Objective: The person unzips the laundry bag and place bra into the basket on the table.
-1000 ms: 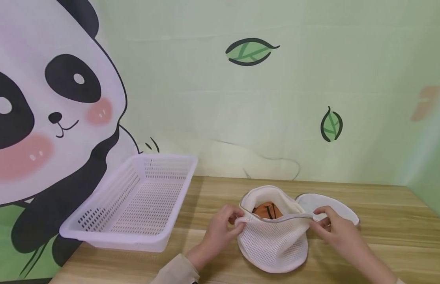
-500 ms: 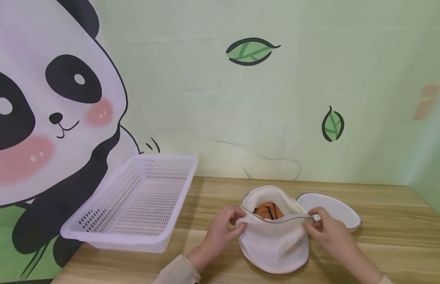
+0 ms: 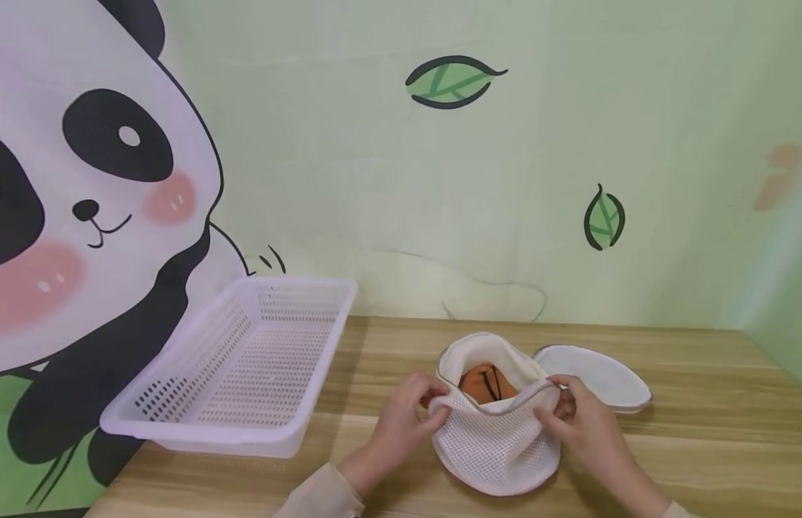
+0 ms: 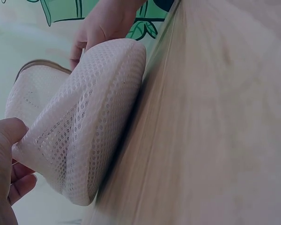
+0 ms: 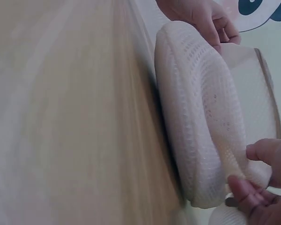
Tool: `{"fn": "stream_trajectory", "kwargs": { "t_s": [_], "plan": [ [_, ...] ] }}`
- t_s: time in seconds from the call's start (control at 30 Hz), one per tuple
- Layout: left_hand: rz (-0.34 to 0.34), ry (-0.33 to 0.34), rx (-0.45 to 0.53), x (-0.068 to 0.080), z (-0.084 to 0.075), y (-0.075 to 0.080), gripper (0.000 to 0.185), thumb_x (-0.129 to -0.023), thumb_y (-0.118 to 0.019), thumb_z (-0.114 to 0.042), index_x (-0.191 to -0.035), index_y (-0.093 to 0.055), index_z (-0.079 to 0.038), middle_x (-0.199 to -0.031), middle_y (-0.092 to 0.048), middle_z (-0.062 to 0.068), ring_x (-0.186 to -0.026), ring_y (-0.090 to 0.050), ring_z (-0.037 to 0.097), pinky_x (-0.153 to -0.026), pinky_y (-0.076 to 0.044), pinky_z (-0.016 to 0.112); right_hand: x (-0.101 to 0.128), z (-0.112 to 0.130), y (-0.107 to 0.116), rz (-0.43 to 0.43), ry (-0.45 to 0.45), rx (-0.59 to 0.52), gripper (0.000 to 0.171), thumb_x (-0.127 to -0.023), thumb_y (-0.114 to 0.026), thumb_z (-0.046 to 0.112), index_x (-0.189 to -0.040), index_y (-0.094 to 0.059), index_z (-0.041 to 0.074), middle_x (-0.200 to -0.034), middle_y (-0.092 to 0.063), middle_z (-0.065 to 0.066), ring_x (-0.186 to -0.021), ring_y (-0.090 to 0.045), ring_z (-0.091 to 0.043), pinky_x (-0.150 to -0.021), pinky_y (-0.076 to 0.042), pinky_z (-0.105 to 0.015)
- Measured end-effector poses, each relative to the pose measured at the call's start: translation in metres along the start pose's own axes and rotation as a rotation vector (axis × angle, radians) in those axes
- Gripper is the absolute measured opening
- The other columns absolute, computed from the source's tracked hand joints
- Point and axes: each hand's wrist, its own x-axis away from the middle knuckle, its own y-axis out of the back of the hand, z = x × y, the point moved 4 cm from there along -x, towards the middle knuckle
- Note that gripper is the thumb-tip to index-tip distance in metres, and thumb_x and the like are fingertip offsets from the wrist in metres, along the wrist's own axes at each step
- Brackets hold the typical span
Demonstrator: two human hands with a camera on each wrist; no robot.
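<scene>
A white mesh laundry bag [image 3: 498, 450] with a grey zipper edge stands on the table, its round mouth unzipped. Its lid [image 3: 595, 378] lies folded back to the right. Inside shows a bundled orange-brown item [image 3: 481, 385] with black cord-like strips; its lower part is hidden by the front wall. My left hand [image 3: 403, 417] pinches the rim at the left, thumb outside. At the right my right hand [image 3: 585, 424] pinches the rim between thumb and fingers. The right wrist view shows the mesh wall [image 5: 196, 108] creased beside that thumb and fingertips.
A white perforated plastic basket [image 3: 290, 432] stands at the left of the wooden table [image 3: 718, 432]. Behind rises a pale green wall cloth [image 3: 349, 144] printed with a panda [image 3: 116, 237] and leaves.
My right hand has moved left along the rim, drawing the right side inward so the front edge sags more. The left hand keeps its hold. The head view has shifted slightly.
</scene>
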Motion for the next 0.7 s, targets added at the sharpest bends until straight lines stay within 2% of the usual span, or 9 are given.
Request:
{"fn": "stream_trajectory", "kwargs": {
  "t_s": [0.17, 0.37, 0.53, 0.7],
  "plan": [
    [0.005, 0.007, 0.001, -0.0005, -0.0024, 0.0005, 0.024, -0.076, -0.073, 0.000, -0.096, -0.061, -0.006, -0.089, -0.062, 0.006, -0.078, -0.060, 0.014, -0.069, -0.054, 0.020, -0.0009, -0.0014, -0.0010, -0.018, -0.015, -0.090, 0.042, -0.080, -0.073, 0.004, -0.118, -0.057, -0.003, -0.086, -0.064, -0.010, -0.072, -0.051, 0.006, -0.063, -0.052, -0.015],
    [0.013, -0.003, -0.005, -0.0017, -0.0048, 0.0015, 0.024, -0.076, -0.073, -0.001, -0.096, -0.060, -0.006, -0.088, -0.061, 0.006, -0.078, -0.060, 0.014, -0.069, -0.053, 0.018, -0.0017, -0.0019, 0.0001, -0.030, 0.025, -0.131, 0.038, -0.079, -0.071, -0.003, -0.115, -0.059, -0.006, -0.086, -0.065, -0.009, -0.073, -0.050, 0.009, -0.064, -0.052, -0.014],
    [0.006, -0.028, -0.006, -0.0016, -0.0068, 0.0032, 0.024, -0.076, -0.075, -0.004, -0.096, -0.060, -0.006, -0.087, -0.061, 0.005, -0.078, -0.058, 0.013, -0.069, -0.053, 0.021, -0.0007, -0.0035, -0.0012, -0.019, 0.054, -0.131, 0.034, -0.079, -0.070, -0.005, -0.112, -0.062, -0.005, -0.085, -0.065, -0.007, -0.073, -0.050, 0.009, -0.062, -0.052, -0.015],
    [-0.011, -0.081, -0.022, -0.0005, -0.0062, 0.0044, 0.024, -0.078, -0.075, -0.008, -0.097, -0.061, -0.007, -0.089, -0.062, 0.004, -0.080, -0.058, 0.013, -0.070, -0.053, 0.020, 0.0017, -0.0067, -0.0036, -0.012, 0.061, -0.100, 0.030, -0.080, -0.069, -0.004, -0.109, -0.064, -0.003, -0.084, -0.065, -0.005, -0.072, -0.051, 0.008, -0.062, -0.052, -0.016]
  ]
}}
